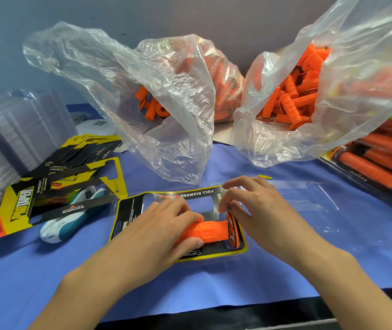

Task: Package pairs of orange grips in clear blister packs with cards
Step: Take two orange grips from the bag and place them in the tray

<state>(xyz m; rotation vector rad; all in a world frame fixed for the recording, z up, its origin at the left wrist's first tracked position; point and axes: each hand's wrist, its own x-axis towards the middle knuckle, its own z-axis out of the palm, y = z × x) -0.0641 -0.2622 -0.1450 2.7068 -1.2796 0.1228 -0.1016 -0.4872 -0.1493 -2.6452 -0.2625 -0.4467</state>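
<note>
Hands seat an orange grip (211, 231) at frame centre: left hand (164, 225) wraps its shaft, right hand (254, 206) pinches the flange, likely aligning it with the carded blister pack (309, 206).

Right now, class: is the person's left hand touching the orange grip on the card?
Touching. The head view shows the left hand with fingers and thumb curled round the orange grip.

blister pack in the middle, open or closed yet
Open: the blister pack has its clear half spread flat right of the card, where one orange grip rests.
</note>
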